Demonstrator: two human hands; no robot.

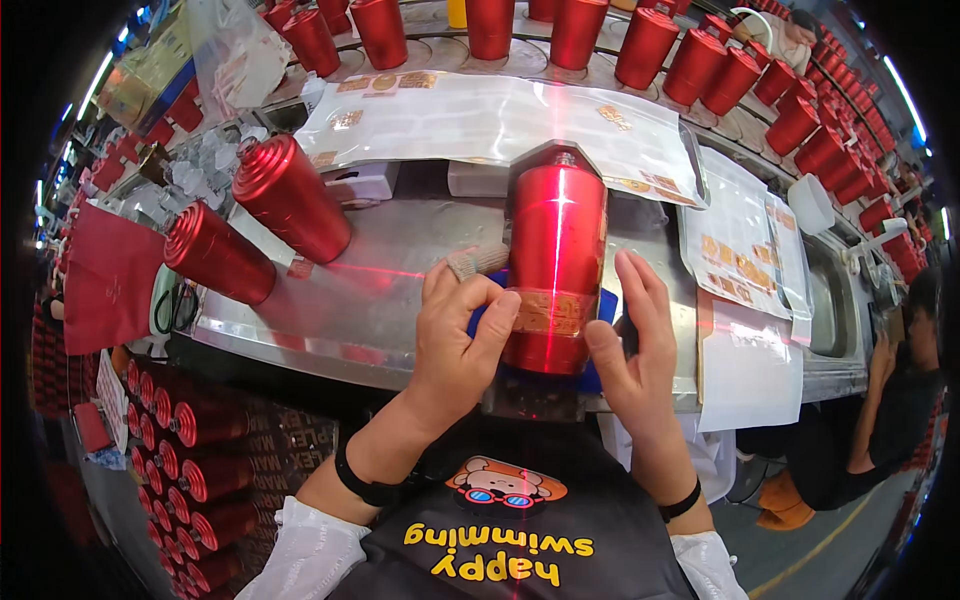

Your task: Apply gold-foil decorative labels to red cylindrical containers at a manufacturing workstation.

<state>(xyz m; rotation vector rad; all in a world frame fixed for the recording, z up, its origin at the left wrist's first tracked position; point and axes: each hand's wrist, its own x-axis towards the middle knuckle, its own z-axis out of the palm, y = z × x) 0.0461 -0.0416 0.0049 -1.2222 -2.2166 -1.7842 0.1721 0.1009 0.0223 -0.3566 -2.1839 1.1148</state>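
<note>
A shiny red metal bottle (556, 225) lies in a dark holder with blue side pieces (607, 375), its neck pointing away from me. Around its lower part runs a clear sticker with a gold pattern (550, 312). My left hand (455, 335) is curled at the bottle's left side, its thumb on the sticker's left end. A knitted finger cover (478, 262) sits on one of its fingers. My right hand (642, 345) is open on the other side, fingers stretched out, thumb close to the sticker's right end. A thin red light line runs along the bottle.
Two red bottles (292, 198) lean on the metal bench (390, 290) at left. Sheets of gold stickers lie on a white board (500, 118) behind and on a stack (740, 250) at right. Beyond, red bottles (645, 48) line a conveyor. A person (890, 400) sits at right.
</note>
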